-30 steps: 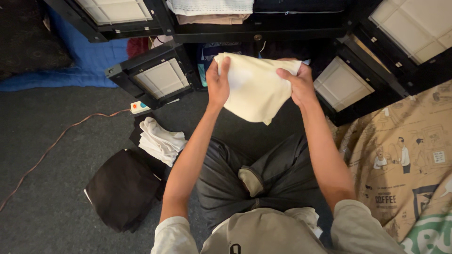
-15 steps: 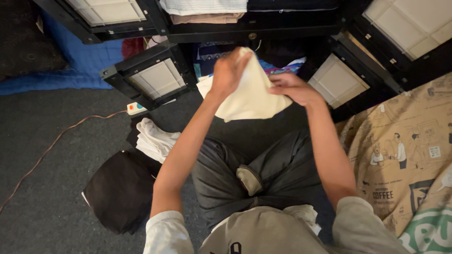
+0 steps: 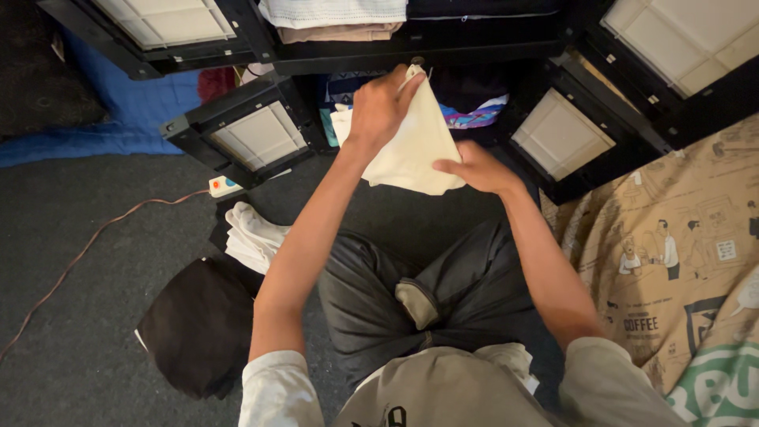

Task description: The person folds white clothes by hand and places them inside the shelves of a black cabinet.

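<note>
Floor first, at the far left: a dark carpet with a thin brown cable running to a small white switch box. Nearer lie a folded black garment and, just beside it, a white crumpled cloth.

In the middle, the left hand is raised toward the black shelf unit, its fingers closed tight on the top corner of a cream cloth. The cloth hangs down from this pinch, so its long axis goes from far to near, slightly slanted to the right. The right hand is lower and nearer, at the bottom right edge of the cloth; its fingers are narrow and grip this edge. So the cloth lies between both hands, in the air before the open compartment, above the person's dark trousers.

On the right are an open shelf door and a tan printed bedcover.
</note>
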